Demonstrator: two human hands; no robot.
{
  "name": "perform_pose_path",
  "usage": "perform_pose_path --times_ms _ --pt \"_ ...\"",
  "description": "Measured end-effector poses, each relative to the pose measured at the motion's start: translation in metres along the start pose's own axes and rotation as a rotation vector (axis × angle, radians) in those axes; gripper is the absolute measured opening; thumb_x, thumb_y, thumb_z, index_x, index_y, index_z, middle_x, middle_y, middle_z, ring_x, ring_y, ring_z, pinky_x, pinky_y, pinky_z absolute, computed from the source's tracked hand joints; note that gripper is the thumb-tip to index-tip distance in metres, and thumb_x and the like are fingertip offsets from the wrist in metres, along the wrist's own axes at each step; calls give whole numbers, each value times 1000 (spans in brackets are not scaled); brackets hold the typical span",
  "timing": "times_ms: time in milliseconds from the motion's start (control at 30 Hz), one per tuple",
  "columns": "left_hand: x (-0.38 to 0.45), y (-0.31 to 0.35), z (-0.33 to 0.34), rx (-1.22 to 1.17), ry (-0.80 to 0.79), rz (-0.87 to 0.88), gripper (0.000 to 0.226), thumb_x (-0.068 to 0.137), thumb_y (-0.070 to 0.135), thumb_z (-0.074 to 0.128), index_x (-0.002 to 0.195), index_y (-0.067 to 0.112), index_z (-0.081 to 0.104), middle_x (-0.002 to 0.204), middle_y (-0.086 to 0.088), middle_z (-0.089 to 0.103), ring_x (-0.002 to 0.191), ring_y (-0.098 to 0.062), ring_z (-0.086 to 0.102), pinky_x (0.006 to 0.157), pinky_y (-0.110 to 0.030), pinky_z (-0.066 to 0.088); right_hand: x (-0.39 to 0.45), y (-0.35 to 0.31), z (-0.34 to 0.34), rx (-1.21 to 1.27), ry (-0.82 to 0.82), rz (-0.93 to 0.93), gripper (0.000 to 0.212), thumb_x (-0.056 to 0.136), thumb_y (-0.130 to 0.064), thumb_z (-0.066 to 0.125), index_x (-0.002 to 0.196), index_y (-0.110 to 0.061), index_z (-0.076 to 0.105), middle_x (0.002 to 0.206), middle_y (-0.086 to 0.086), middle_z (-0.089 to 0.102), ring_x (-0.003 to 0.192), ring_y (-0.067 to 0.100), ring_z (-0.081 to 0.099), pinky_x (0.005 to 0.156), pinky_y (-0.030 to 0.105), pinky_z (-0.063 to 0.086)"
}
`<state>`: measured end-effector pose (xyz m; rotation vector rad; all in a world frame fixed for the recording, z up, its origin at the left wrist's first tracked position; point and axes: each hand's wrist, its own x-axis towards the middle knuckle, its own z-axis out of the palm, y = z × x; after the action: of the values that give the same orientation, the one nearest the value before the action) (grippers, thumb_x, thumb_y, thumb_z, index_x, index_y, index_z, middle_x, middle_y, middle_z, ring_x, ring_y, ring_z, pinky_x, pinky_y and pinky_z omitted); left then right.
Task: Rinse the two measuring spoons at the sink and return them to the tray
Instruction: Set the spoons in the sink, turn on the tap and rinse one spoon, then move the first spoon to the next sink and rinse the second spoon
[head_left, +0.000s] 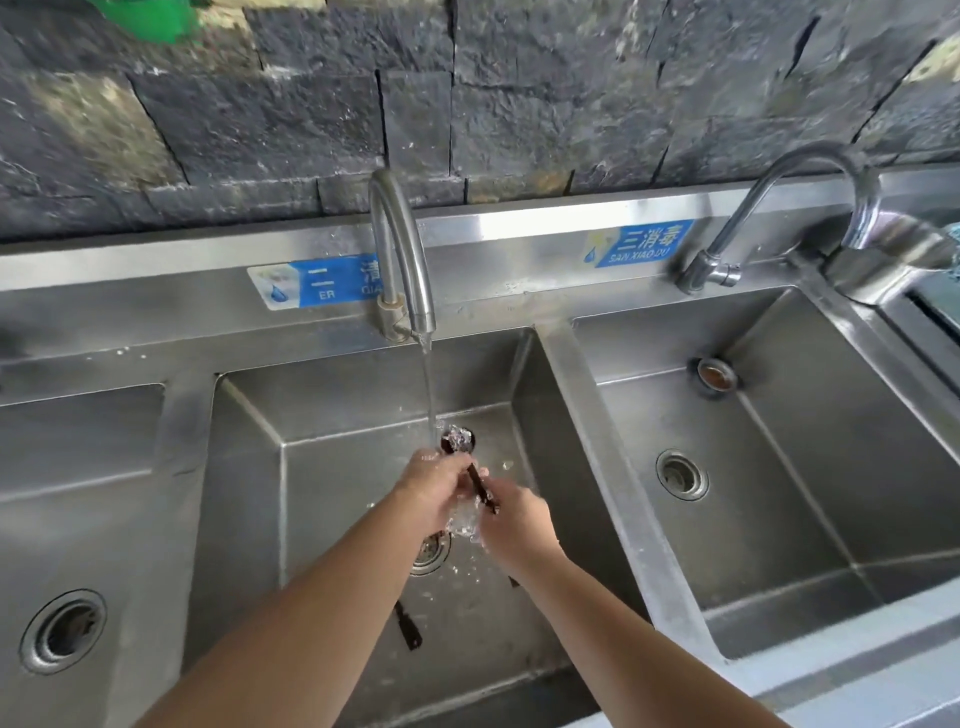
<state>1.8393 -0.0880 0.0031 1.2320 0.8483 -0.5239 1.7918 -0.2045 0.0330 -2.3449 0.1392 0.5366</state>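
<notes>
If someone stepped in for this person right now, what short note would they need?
Left hand and right hand: both grip one dark measuring spoon, its bowl under the running stream from the middle faucet.
Second spoon: apparently the dark handle lying on the floor of the middle basin, below the left forearm.
Done: rinsing of one spoon under way.
Left: finish it, rinse the other, shut off the water, and carry both to the tray, which is out of view.
</notes>
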Motion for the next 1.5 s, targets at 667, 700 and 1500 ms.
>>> perform_pose_path --times_ms 667,700,1500 --pt "-13 -31 196 -43 -195 133 16 93 10 59 88 20 69 75 -7 64 58 -14 57 57 -25 40 29 146 -144 376 71 63 27 74 -19 59 89 -34 74 72 -6 75 66 15 69 57 27 53" --pt "-10 -33 211 19 -191 150 14 92 8 61 94 19 70 76 -8 67 59 -15 60 55 -25 44 31 158 -152 418 80 84 27 71 -18 59 87 -34 75 72 -4 76 68 17 70 61 30 54" --pt "160 -214 375 1189 -91 89 6 78 21 71 81 16 74 94 -8 76 96 -24 68 81 -27 51 164 438 -120 399 -318 839 15 81 2 70 96 -1 67 86 20 71 64 29 72 44 32 60"
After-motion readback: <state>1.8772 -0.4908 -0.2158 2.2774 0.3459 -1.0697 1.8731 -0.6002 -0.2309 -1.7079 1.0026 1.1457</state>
